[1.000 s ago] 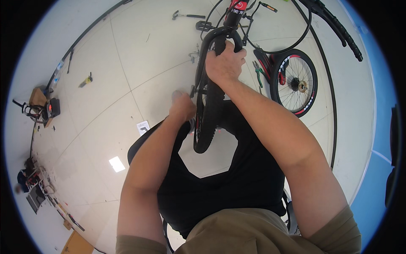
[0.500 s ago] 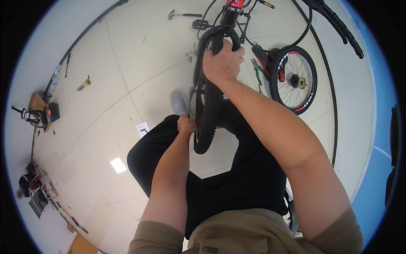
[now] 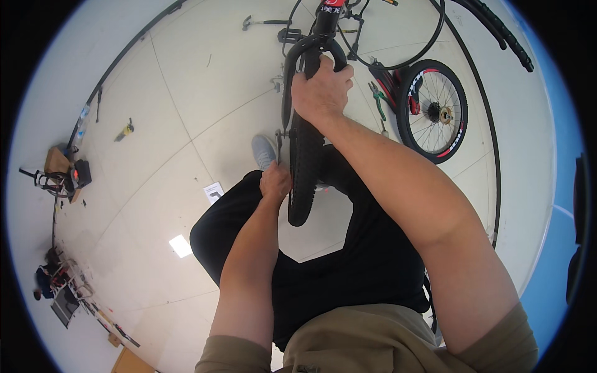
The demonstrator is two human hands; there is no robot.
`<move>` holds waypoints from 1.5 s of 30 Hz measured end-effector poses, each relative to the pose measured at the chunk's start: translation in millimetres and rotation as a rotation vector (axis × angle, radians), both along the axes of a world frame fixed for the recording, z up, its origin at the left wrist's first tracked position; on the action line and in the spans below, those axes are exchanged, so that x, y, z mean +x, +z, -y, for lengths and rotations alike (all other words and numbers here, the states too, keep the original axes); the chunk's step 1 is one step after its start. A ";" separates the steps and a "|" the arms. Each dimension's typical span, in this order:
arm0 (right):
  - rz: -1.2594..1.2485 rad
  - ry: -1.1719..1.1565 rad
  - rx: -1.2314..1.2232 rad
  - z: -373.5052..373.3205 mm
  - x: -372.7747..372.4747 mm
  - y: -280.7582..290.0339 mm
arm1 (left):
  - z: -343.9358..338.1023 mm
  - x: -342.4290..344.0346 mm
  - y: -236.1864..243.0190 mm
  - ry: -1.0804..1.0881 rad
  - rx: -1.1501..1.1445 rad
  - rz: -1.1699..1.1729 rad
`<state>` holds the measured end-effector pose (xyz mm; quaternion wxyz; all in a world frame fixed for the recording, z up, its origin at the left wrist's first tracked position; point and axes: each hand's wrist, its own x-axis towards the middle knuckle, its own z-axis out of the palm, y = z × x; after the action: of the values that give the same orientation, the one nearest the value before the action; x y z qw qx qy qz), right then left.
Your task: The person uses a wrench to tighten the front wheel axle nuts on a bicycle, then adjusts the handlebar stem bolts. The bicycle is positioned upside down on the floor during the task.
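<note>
Bicycle front wheel (image 3: 305, 177): it stands between my hands, running from under my right hand (image 3: 323, 93) back toward my knees, with the black fork (image 3: 287, 93) around its far part. I expect it to be moderately heavy and awkward rather than fragile, the rim stiff, the rubber giving slightly under a squeeze. Those knobs should keep it from slipping in a bare palm. The broad tread is the best place to hold, thumb on one flank and fingers on the other, as my right hand has it now, half closed over the tyre just short of the fork crown; some fingertips are hidden. My left hand, beside the wheel's near part, is curled closed around what looks like a metal spanner (image 3: 278, 145), its head reaching forward from my fist to the fork end.

I see the wheel almost edge-on: a matt black tyre, closely studded, slightly rounded. Rim and spokes are mostly hidden from me, so I cannot tell their colour.
</note>
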<state>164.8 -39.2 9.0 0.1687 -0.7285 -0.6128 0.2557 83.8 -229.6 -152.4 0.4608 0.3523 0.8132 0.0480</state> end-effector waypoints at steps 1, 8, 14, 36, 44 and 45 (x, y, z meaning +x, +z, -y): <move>0.003 0.001 0.009 0.1 -0.4 -0.5 | -0.5 -2.0 2.3 0.011 0.008 -0.003; 0.009 -0.028 0.004 -1.0 2.7 -2.5 | -4.1 -15.5 38.8 0.150 0.299 0.002; 0.002 -0.023 -0.006 0.6 0.5 0.3 | -32.7 -54.2 49.2 -0.188 0.192 -0.034; -0.027 0.007 -0.020 -0.6 -6.1 8.5 | -71.9 -53.6 70.0 -0.299 0.008 0.006; -0.001 0.003 0.012 -1.8 -10.3 1.7 | -77.8 -50.3 88.4 -0.449 0.042 -0.081; 0.000 0.002 0.011 -2.2 -10.7 1.4 | -79.4 -50.4 90.3 -0.450 0.034 -0.077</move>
<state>154.2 -37.0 10.3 0.1723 -0.7268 -0.6150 0.2528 33.5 -150.2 -62.1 0.4226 0.5342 0.7300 -0.0555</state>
